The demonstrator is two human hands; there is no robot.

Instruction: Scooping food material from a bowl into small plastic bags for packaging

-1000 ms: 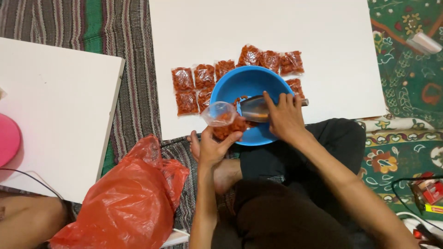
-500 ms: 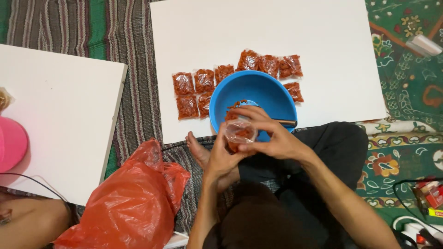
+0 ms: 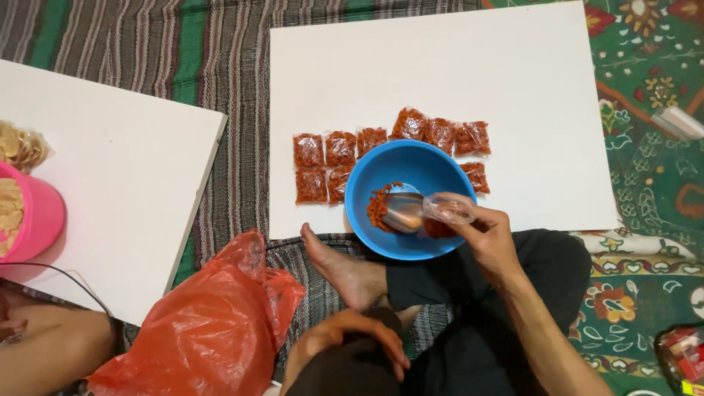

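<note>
My right hand [image 3: 490, 236] holds a small clear bag [image 3: 447, 213] partly filled with red-orange snack, over the right rim of the blue bowl [image 3: 364, 178]. A metal scoop [image 3: 402, 212] lies inside the bowl beside a heap of loose snack [image 3: 378, 205]. Several filled snack packets [image 3: 326, 165] lie in rows on the white board [image 3: 455, 73] behind and beside the bowl. My left hand [image 3: 345, 341] rests on my knee, fingers loosely curled and holding nothing.
A crumpled red plastic bag [image 3: 205, 323] lies at lower left beside my bare foot [image 3: 345, 268]. A second white board [image 3: 110, 183] at left carries a pink bowl [image 3: 33, 216] of pale chips. Another person's limb [image 3: 44, 352] shows at the bottom left.
Half a second ago both hands held the small bag near the bowl. My left hand has let go and dropped to my knee; my right hand alone keeps the bag over the bowl.
</note>
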